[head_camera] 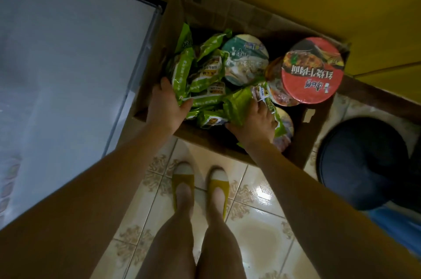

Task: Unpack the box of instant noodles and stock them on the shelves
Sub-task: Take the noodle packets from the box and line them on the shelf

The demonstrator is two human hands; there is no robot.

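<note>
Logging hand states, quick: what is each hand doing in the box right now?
Left hand: closed, holding green noodle packets.
Right hand: fingers lie on the same packets; grip cannot be told.
</note>
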